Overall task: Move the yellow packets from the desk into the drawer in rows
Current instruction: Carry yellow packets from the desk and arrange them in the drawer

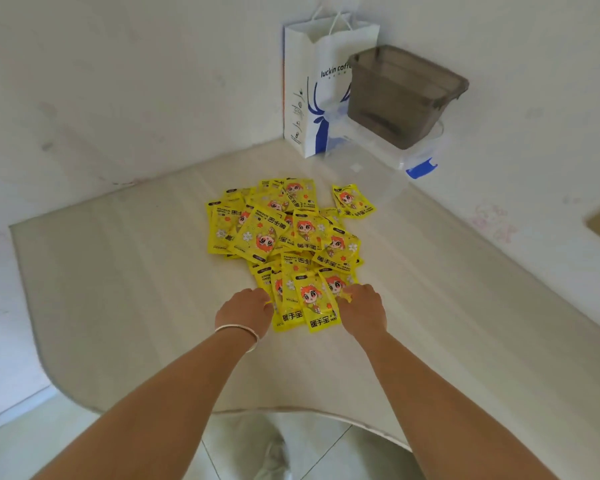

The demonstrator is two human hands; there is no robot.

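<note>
My left hand, a bangle at its wrist, curled its fingers onto the near left edge of the yellow packets heaped mid-counter, while my right hand pinched the heap's near right edge, the paper bag and grey box standing in the far corner.

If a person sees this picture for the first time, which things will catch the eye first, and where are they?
First comes the loose pile of yellow packets in the middle of the pale desk. Next are the left hand and the right hand, touching the near edge of the pile from either side. In the far corner a white paper bag stands beside a grey plastic box.
</note>
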